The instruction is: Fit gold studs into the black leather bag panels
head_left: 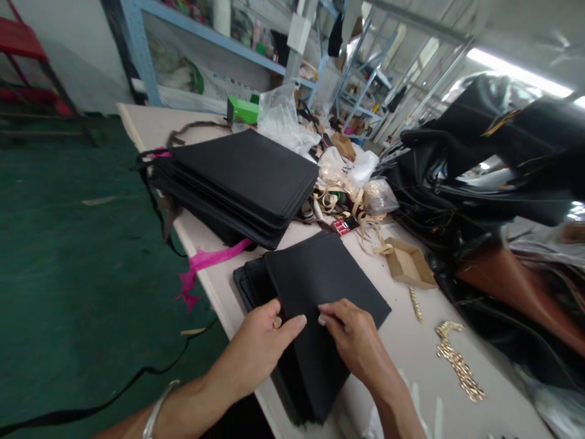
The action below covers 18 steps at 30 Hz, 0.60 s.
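A flat black leather-like panel [320, 268] lies at a slant over a lower pile of black pieces [249, 286] at the table's near edge. My left hand [258, 350] grips the panel's left edge, with the thumb on top and the other fingers partly hidden at the edge. On the panel's surface, just to the right, my right hand [359, 341] has its thumb and fingers pinched together. Whatever may be between those fingertips is too small to make out. A taller stack of black panels [247, 177] sits just beyond.
A pink fabric strip [205, 259] hangs over the table edge [212, 299]. Gold chains [459, 363] and a small cardboard box [409, 262] lie on the right. Black bags [493, 152] are heaped beyond them. Plastic bags [286, 119] and a green box [242, 110] stand at the back.
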Tool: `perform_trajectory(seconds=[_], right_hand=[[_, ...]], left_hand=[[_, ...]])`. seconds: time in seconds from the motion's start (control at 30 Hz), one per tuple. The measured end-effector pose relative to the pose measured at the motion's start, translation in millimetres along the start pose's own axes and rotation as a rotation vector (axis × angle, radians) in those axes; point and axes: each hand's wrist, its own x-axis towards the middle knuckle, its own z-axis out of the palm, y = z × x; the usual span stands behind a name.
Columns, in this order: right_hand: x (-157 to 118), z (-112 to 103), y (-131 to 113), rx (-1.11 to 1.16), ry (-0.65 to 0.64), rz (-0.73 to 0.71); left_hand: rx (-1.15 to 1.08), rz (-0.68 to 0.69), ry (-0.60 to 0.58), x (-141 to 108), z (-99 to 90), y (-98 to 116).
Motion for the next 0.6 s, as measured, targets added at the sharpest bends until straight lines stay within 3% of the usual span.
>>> perform_trajectory(seconds=[0.17,0.3,0.43,0.6], right_hand=[[-1.4,10.7,0.4,-0.048,0.081,-0.001],[-5.0,9.9,-1.0,-0.05,0.078,-0.031],[-6.9,3.9,0.2,-0.044,0.061,-0.072],[-2.2,8.4,4.0,-0.047,0.062,-0.075]], left_hand=[[0.44,0.166,0.247,-10.1,-12.3,-0.1],[0.506,0.168,0.258,-19.3,-22.6,-1.8],[0.557,0.175,0.316,-13.1,-20.4,-2.5],[0.885,0.219,0.459,-9.0,-18.1,7.4]])
